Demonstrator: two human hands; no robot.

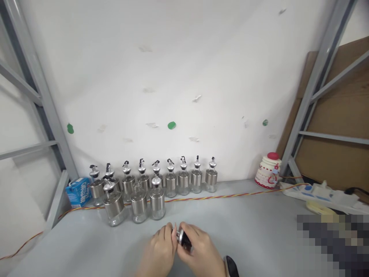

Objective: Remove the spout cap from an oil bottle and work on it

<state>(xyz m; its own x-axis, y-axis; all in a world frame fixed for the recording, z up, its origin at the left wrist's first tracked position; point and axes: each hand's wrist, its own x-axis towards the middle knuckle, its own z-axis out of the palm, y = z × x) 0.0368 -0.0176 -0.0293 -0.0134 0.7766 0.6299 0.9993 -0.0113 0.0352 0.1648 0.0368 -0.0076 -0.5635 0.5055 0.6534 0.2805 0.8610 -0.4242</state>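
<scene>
Both hands meet low at the near edge of the grey table (259,231), clasped around one small part: a metal spout cap (182,236) with a dark end. The left hand (160,252) curls its fingers against the cap's left side, and the right hand (201,252) grips it from the right and below, thumb and fingers closed on it; a dark band (231,266) sits at the right wrist. The cap is held just above the table, in front of an open bottle (138,207) that has no spout on top. That open bottle stands between two capped bottles in a short front row: one (114,206) tilted to its left and one (157,200) upright to its right. Behind the open bottle a long row of capped bottles (170,179) lines the foot of the white wall (184,77), glass below and steel collars above. A twisted red-and-yellow cord (219,197) runs along the table behind the open bottle and off to its right. Left of the row lies a blue carton (78,191) beside a grey frame post (43,100). Well to the right of the open bottle stands a red-and-white cake-shaped jar (268,172), and further right a white power strip (319,194).
</scene>
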